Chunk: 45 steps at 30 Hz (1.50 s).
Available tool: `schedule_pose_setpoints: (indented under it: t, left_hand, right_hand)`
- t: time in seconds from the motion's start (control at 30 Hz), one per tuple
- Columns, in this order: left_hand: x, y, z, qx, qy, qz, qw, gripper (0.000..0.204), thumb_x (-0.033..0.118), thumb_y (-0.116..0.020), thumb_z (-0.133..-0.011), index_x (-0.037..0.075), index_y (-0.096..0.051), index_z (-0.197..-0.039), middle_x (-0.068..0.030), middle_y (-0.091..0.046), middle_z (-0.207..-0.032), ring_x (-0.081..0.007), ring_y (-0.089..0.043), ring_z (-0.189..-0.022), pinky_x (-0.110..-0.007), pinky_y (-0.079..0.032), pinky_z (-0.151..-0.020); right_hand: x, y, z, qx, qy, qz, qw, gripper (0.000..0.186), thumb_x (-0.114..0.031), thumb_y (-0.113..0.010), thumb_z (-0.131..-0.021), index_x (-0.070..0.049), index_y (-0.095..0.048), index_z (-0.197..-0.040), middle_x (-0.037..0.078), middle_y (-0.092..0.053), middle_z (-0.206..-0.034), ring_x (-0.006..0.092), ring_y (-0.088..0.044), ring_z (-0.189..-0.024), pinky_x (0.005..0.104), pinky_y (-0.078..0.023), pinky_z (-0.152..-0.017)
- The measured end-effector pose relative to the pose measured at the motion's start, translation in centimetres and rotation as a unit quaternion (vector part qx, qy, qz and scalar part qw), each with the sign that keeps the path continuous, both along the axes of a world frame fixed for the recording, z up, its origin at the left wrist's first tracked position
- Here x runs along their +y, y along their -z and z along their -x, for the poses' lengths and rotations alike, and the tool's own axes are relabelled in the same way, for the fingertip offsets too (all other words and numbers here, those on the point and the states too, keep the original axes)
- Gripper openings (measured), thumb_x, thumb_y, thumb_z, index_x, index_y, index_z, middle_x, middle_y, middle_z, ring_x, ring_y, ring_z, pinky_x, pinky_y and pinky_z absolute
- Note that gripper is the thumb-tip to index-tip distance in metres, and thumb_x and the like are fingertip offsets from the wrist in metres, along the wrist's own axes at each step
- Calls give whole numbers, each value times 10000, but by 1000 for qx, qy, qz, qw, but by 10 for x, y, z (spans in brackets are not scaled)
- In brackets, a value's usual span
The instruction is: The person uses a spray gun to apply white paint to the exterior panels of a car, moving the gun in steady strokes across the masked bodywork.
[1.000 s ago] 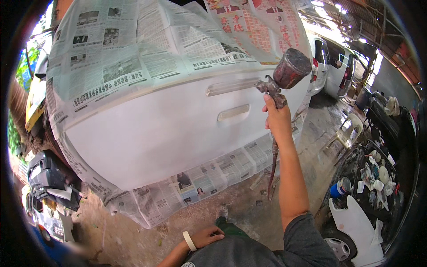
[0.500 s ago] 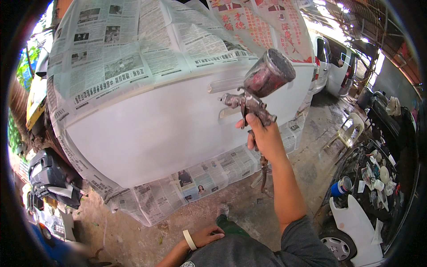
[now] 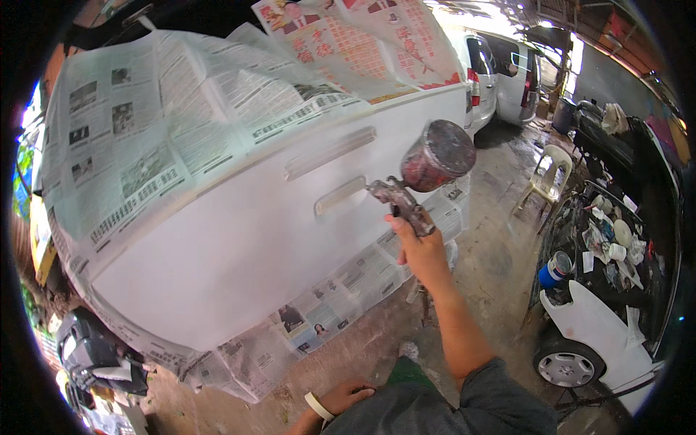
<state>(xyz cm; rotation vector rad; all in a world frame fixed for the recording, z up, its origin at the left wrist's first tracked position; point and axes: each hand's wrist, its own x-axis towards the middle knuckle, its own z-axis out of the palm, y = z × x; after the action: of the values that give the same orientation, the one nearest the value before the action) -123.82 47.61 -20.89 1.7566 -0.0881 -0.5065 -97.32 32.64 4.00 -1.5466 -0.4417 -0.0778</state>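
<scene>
My right hand grips a paint-spattered spray gun with a dark reddish cup on top, held in front of a white vehicle door panel, its nozzle by the lower of two masked handle strips. Newspaper covers the panel's upper part, with red-printed sheets at the back; more newspaper hangs along the bottom. A hose below the gun is mostly hidden. My left hand, wearing a pale wristband, rests with loose fingers against my clothing at the lower middle.
Silver vans stand behind at right. A plastic chair is on the concrete floor. At right are a black car part strewn with items, a blue can and a white fender. A black bumper-like piece lies at left.
The view has swung, shifting the panel down and left in the picture. The spray gun is lower in the picture, tilted differently, and reached its present place from above. My left hand stays resting.
</scene>
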Motion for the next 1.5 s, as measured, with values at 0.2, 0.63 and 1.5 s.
schedule_pose_setpoints:
  t: [0.2,0.63,1.5]
  left_hand:
    - [-16,-38,-54,112,10,-73,991,475,451,-565,-1001,6,-686,-1112,-154,-662,-1090,-274,-615,-1041,-387,-471,-932]
    - [-148,-46,-221,80,-32,-48,995,407,391,-591,-1000,39,-657,-1195,-132,-676,-1110,-253,-641,-1040,-363,-496,-925]
    - [-222,-35,-317,52,-50,-38,997,355,345,-597,-1005,41,-660,-1176,-120,-664,-1104,-227,-635,-990,-341,-498,-882]
  right_hand:
    - [-82,15,-99,29,63,-20,997,392,-391,-593,-994,-47,-627,-1177,58,-655,-869,91,-478,-431,258,-388,-387]
    - [-162,8,-271,62,-4,-41,997,361,-391,-651,-969,-50,-583,-1068,30,-599,-778,79,-461,-424,264,-391,-395]
    - [-225,37,-324,55,-72,14,996,366,-377,-684,-954,-48,-573,-1072,20,-621,-747,96,-535,-500,283,-430,-445]
